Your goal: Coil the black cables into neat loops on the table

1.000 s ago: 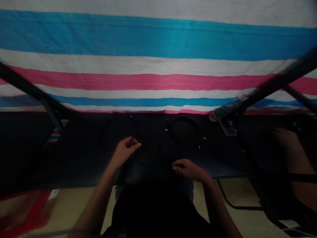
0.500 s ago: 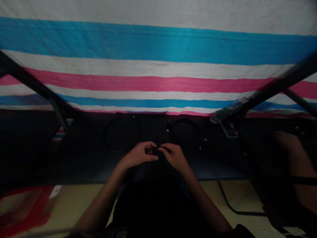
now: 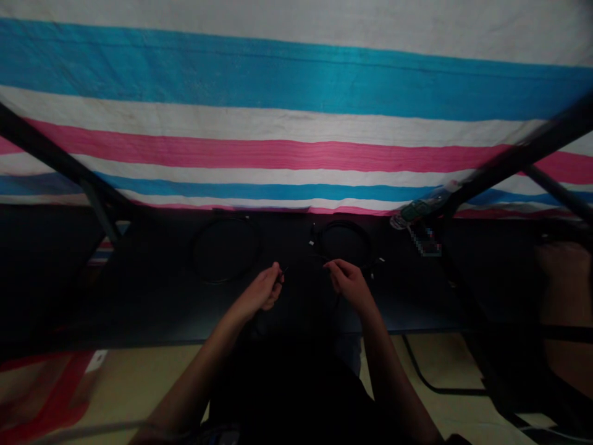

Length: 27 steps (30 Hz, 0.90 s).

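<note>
My left hand (image 3: pixel 265 289) is closed over the dark table (image 3: pixel 162 309), pinching a thin dark piece whose tip pokes out beyond the fingers. To its right, and apart from it, my right hand (image 3: pixel 348 281) pinches a thin dark cable (image 3: pixel 319 256) between thumb and forefinger. A coil of black cable (image 3: pixel 225 282) lies behind my left hand. Another black coil (image 3: pixel 345 224) with small pale connectors (image 3: pixel 311 243) lies behind my right hand. The dim light hides most detail of what my left hand holds.
A plastic bottle (image 3: pixel 417 210) lies at the back right beside a blurred-out item (image 3: pixel 427 242). Dark metal bars (image 3: pixel 50 145) slant at both sides, before a striped sheet (image 3: pixel 296 74). Another person's arm (image 3: pixel 563 290) rests at the right. A red object (image 3: pixel 60 395) stands lower left.
My hands were close together at a dark piece; now they are apart, the right one farther right. The fingers of my left hand have closed. The view has shifted slightly.
</note>
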{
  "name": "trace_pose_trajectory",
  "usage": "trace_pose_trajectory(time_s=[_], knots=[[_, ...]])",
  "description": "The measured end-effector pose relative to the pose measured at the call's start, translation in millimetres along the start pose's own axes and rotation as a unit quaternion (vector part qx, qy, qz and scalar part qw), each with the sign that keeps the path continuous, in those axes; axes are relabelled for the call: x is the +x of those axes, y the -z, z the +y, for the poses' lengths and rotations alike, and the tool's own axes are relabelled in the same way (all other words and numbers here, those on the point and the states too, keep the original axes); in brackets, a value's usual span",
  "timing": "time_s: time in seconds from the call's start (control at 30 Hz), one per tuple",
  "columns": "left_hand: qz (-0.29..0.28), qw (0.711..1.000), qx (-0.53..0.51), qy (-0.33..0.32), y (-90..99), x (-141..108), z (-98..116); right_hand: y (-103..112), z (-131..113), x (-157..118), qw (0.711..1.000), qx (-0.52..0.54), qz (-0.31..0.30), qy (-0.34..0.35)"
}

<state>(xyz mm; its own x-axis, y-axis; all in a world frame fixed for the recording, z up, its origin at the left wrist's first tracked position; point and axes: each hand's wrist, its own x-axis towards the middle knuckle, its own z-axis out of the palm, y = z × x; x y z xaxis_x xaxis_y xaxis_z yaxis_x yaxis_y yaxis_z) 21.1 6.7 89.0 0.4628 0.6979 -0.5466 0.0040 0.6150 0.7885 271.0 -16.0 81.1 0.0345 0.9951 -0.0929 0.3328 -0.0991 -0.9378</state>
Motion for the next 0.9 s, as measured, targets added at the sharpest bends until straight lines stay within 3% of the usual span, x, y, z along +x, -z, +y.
trace_pose_trajectory(time_s=[0.17, 0.33, 0.47, 0.57, 0.67, 0.73, 0.9], knots=[[-0.06, 0.995, 0.062, 0.044, 1.7, 4, 45, -11, -37, -4, 0.991, -0.069, -0.088, 0.068], [-0.086, 0.983, 0.155, 0.043, -20.8, 12, 43, -38, -60, -7, 0.975, -0.097, -0.157, 0.127], [-0.043, 0.993, 0.107, 0.005, -26.3, 16, 34, -44, -47, -2, 0.985, -0.069, -0.122, 0.099], [-0.041, 0.992, 0.114, -0.042, -12.5, 14, 30, -29, -31, 8, 0.998, -0.037, 0.002, 0.06], [-0.038, 0.991, 0.116, -0.058, 6.4, 11, 26, -6, -20, 19, 0.992, -0.009, 0.124, 0.035], [-0.011, 0.992, 0.103, -0.076, 15.0, 8, 25, 4, -15, 23, 0.993, -0.018, 0.119, 0.023], [0.013, 0.993, 0.098, -0.063, 21.1, 8, 30, 11, -10, 20, 0.994, -0.104, -0.006, 0.022]])
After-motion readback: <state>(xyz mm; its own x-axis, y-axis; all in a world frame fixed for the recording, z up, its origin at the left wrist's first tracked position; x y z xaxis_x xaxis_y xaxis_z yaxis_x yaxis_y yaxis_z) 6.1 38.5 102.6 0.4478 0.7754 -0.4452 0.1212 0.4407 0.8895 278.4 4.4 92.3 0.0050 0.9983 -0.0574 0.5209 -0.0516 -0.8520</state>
